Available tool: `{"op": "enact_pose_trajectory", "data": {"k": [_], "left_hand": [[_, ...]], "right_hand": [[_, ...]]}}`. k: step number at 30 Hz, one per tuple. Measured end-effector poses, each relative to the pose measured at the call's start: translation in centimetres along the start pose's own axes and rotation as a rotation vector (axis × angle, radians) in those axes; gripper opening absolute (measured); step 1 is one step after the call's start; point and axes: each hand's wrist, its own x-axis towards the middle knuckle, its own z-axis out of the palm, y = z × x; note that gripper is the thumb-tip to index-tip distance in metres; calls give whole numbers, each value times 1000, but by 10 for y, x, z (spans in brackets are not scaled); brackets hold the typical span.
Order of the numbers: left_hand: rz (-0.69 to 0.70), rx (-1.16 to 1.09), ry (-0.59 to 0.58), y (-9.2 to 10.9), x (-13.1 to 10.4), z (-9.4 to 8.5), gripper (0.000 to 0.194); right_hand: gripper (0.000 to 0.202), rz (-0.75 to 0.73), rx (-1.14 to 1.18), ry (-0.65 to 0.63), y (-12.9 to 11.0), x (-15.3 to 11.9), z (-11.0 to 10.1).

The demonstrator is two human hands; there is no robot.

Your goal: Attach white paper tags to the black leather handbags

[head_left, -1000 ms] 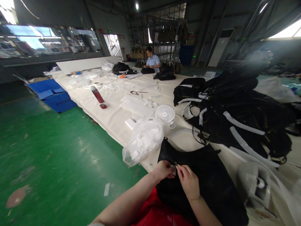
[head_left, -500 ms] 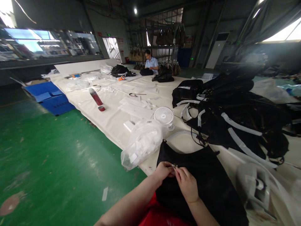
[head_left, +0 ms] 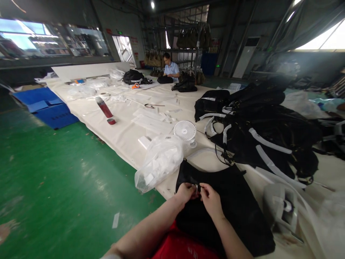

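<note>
Pale table (head_left: 122,131) under the black bag (head_left: 237,201) at its near edge; bag probably light, floppy, best held by the top rim; left hand (head_left: 184,193) pinches a white scrap (head_left: 196,188); right hand's (head_left: 212,203) grip unclear.

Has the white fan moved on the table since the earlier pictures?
No. The white fan keeps its place on the table, just beyond the clear plastic bag; the whole view has shifted slightly instead.

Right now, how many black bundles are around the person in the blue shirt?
3: the left bundle, the middle bundle in front of the person, and the right bundle. More may be hidden behind them.
</note>
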Motion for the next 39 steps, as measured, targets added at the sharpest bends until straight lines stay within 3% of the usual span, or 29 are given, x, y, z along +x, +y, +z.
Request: {"op": "enact_pose_trajectory", "data": {"k": [2, 4, 19, 30, 39], "left_hand": [[8, 26, -18, 0, -1, -1, 17], [8, 44, -42, 1, -3, -4, 15], [140, 187, -109, -2, -5, -7, 13], [121, 221, -86, 2, -9, -14, 28], [185, 563, -45, 6, -7, -19, 30]], "right_hand": [[25, 202, 117, -101, -1, 9, -3], [24, 284, 158, -179, -1, 15, -4], [22, 381, 135, -211, -6, 34, 8], [30, 520, 362, -352, -15, 26, -1], [23, 575, 478, -250, -15, 25, 16]]}}
